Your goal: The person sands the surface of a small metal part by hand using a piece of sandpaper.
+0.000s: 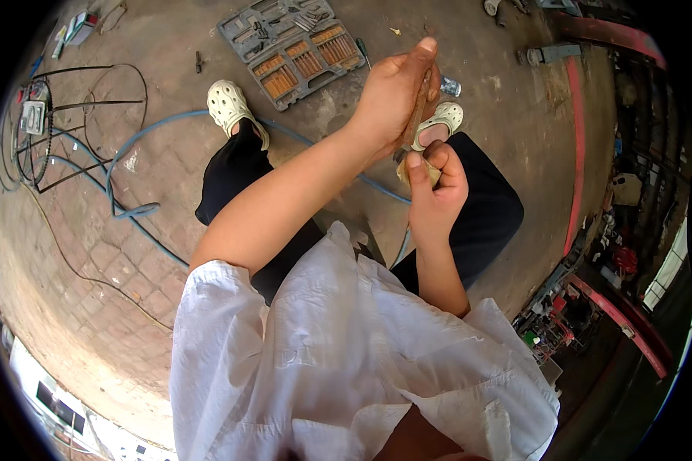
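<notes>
My left hand [393,95] grips a long, narrow rusty-brown piece [420,106], perhaps a tool handle, with the thumb extended along its upper end. The piece slants down toward my right hand [440,187]. A dark tip [401,154] shows at its lower end. Between the thumb and curled fingers of my right hand is a small yellowish piece [403,172], maybe cloth or abrasive paper. The dark tip is right beside the yellowish piece; whether they touch is hard to tell. Beyond my hands, an open grey plastic bit-set case [317,82] holds rows of rusty bits.
A screwdriver [363,50] lies beside the case. A blue hose [150,118] loops across the floor [115,259] and behind my legs. On the left stands a black metal frame [83,106] with cables. A red-painted rail [575,150] and cluttered shelving [640,190] are on the right.
</notes>
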`<state>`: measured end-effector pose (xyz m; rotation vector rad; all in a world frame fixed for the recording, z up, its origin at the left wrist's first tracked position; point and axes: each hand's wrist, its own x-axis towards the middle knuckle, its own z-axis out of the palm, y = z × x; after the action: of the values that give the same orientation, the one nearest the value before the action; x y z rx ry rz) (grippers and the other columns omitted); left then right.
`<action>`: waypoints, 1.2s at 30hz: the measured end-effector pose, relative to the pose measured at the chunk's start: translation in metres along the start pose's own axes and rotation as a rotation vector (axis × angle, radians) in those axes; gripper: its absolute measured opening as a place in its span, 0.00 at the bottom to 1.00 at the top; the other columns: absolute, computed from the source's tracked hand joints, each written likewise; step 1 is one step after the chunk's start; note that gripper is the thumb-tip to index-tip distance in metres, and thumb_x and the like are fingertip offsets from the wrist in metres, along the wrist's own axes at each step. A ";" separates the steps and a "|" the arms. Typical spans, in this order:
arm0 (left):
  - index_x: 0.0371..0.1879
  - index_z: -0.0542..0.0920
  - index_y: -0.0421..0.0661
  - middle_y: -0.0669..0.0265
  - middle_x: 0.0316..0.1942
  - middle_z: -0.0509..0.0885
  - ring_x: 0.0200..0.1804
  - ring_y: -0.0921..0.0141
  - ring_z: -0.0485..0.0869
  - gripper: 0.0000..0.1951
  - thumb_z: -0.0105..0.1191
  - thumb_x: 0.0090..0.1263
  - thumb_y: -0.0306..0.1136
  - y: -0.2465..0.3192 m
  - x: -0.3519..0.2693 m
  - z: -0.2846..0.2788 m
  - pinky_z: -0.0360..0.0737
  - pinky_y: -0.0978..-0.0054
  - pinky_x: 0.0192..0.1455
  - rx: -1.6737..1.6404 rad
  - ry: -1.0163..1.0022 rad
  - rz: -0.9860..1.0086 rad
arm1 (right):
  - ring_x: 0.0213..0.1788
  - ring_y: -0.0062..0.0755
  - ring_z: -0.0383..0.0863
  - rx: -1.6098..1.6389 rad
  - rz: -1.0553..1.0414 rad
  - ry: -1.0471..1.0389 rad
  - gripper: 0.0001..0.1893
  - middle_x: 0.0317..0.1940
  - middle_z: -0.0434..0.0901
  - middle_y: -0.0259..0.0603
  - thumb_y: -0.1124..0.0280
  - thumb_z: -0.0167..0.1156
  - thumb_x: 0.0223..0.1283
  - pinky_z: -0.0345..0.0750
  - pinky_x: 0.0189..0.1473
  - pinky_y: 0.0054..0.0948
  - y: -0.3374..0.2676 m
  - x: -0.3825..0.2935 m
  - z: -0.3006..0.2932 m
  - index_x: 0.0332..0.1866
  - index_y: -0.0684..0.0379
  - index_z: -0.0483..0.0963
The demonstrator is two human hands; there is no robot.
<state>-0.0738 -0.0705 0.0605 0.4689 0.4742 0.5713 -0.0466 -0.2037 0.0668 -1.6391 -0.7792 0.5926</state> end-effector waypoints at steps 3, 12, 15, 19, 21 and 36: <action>0.13 0.67 0.46 0.73 0.10 0.58 0.14 0.78 0.55 0.27 0.44 0.74 0.52 -0.002 0.008 0.002 0.52 0.78 0.16 -0.010 -0.055 0.027 | 0.31 0.15 0.61 0.092 -0.062 -0.001 0.14 0.30 0.66 0.29 0.74 0.59 0.63 0.61 0.35 0.15 -0.003 0.011 -0.010 0.26 0.58 0.61; 0.14 0.68 0.45 0.71 0.11 0.63 0.15 0.77 0.60 0.28 0.45 0.73 0.54 -0.004 0.004 0.002 0.57 0.79 0.19 0.127 -0.034 0.062 | 0.26 0.11 0.57 0.126 0.038 0.023 0.17 0.22 0.61 0.23 0.72 0.62 0.61 0.57 0.27 0.15 -0.007 0.024 0.008 0.24 0.57 0.60; 0.14 0.68 0.44 0.71 0.11 0.64 0.15 0.77 0.61 0.28 0.45 0.73 0.54 -0.002 0.003 -0.002 0.58 0.78 0.19 0.131 -0.020 0.038 | 0.26 0.10 0.57 0.101 0.038 0.031 0.16 0.22 0.62 0.23 0.72 0.62 0.61 0.57 0.27 0.14 -0.005 0.026 0.009 0.24 0.56 0.61; 0.14 0.68 0.44 0.70 0.11 0.65 0.15 0.77 0.61 0.28 0.45 0.73 0.54 -0.004 0.002 -0.001 0.59 0.78 0.19 0.140 -0.041 0.013 | 0.26 0.10 0.58 0.105 0.055 0.033 0.16 0.22 0.63 0.23 0.72 0.62 0.61 0.58 0.28 0.15 -0.006 0.017 0.011 0.24 0.57 0.62; 0.14 0.68 0.44 0.70 0.12 0.66 0.15 0.77 0.62 0.28 0.46 0.73 0.54 -0.002 0.004 -0.001 0.60 0.78 0.19 0.147 -0.024 0.053 | 0.26 0.10 0.58 0.188 0.090 0.033 0.16 0.22 0.64 0.23 0.72 0.63 0.60 0.58 0.28 0.15 -0.016 0.038 0.014 0.24 0.57 0.62; 0.22 0.77 0.42 0.69 0.20 0.76 0.22 0.80 0.72 0.25 0.50 0.71 0.54 -0.008 0.003 -0.001 0.69 0.83 0.24 0.245 -0.134 0.091 | 0.24 0.08 0.58 0.188 0.057 0.166 0.15 0.21 0.65 0.21 0.70 0.63 0.62 0.56 0.26 0.14 -0.015 0.044 0.009 0.24 0.57 0.64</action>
<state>-0.0688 -0.0741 0.0548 0.7605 0.3976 0.5675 -0.0279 -0.1629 0.0808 -1.5195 -0.5405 0.5451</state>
